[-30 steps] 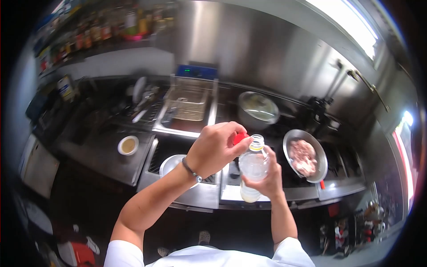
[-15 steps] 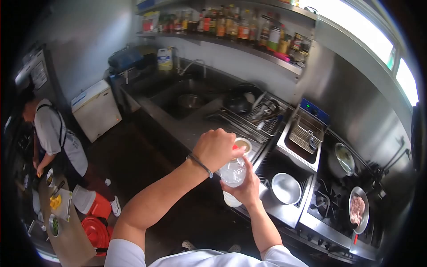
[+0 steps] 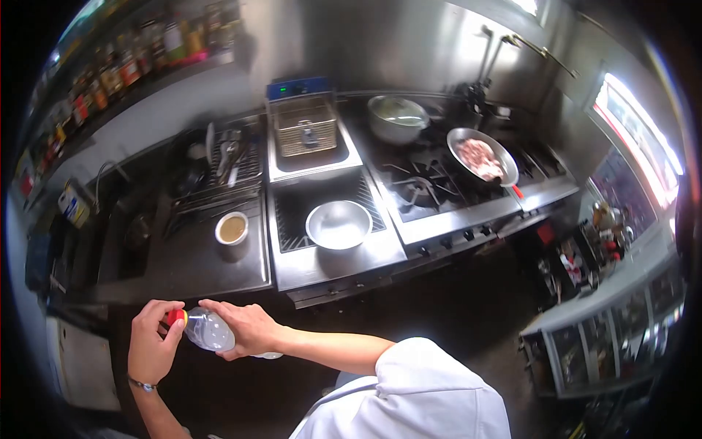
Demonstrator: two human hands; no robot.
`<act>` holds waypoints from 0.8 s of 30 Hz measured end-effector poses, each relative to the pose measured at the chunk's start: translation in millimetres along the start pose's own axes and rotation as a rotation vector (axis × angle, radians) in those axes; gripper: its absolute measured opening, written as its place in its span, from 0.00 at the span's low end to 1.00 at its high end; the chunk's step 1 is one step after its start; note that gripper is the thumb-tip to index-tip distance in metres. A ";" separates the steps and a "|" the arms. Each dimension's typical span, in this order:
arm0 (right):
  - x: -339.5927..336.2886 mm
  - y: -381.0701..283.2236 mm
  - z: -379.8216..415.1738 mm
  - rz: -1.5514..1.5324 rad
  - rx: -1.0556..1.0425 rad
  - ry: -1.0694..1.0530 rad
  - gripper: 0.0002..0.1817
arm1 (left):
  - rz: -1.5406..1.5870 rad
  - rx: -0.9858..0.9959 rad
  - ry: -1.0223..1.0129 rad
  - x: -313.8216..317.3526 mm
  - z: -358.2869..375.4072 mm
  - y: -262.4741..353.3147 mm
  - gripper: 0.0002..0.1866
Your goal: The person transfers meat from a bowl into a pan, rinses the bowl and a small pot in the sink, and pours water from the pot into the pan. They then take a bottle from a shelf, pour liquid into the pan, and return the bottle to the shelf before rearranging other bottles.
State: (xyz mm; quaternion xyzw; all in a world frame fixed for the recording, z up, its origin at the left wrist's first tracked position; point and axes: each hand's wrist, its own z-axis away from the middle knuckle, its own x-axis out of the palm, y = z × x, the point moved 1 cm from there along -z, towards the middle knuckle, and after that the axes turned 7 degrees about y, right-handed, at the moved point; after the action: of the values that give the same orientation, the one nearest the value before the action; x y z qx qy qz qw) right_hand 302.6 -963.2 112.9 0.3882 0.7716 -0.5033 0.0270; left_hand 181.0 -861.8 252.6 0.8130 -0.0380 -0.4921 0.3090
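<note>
A clear plastic bottle [image 3: 210, 331] with whitish contents lies tilted between my two hands, its neck toward the left. My right hand [image 3: 247, 327] is wrapped round the bottle's body. At the neck, the fingertips of my left hand [image 3: 153, 335] pinch the red cap [image 3: 175, 317]. A pale lower end of the bottle shows below my right wrist. On the steel counter beyond my hands stands a white cup [image 3: 232, 229] of light brown liquid.
A steel bowl [image 3: 338, 225] sits on the grill beside the counter. Behind it is a fryer with a basket [image 3: 305, 136]. Farther right, the stove [image 3: 417, 197] carries a lidded pot [image 3: 397, 119] and a pan [image 3: 457, 139] with raw-looking meat. A bottle shelf [image 3: 175, 69] runs at upper left.
My view has swung right, toward the stove. The bottle has tilted from near upright to lying sideways, and both hands have moved with it, away from the cup.
</note>
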 end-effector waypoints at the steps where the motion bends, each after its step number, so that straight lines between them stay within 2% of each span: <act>1: -6.4 3.1 1.9 0.003 0.015 0.041 0.52 | 0.022 -0.006 -0.049 4.1 -9.9 3.2 0.10; 4: -43.3 22.6 17.1 0.025 0.025 0.139 0.52 | 0.045 0.034 -0.113 36.3 -37.9 30.9 0.10; 8: -114.2 41.0 41.0 0.128 0.151 0.193 0.50 | 0.050 0.186 -0.191 83.1 -79.6 82.5 0.09; 14: -223.5 79.4 88.5 0.297 0.197 0.364 0.51 | 0.062 0.413 -0.327 170.6 -134.4 168.2 0.11; 24: -357.0 125.1 166.5 0.507 0.385 0.477 0.50 | 0.112 0.583 -0.555 289.3 -189.5 285.8 0.13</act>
State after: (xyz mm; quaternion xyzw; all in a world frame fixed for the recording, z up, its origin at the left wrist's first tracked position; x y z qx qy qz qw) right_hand 571.8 -1276.2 90.8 0.6703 0.5274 -0.5119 -0.1025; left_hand 554.8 -1110.0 243.7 0.6994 -0.3020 -0.6440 0.0700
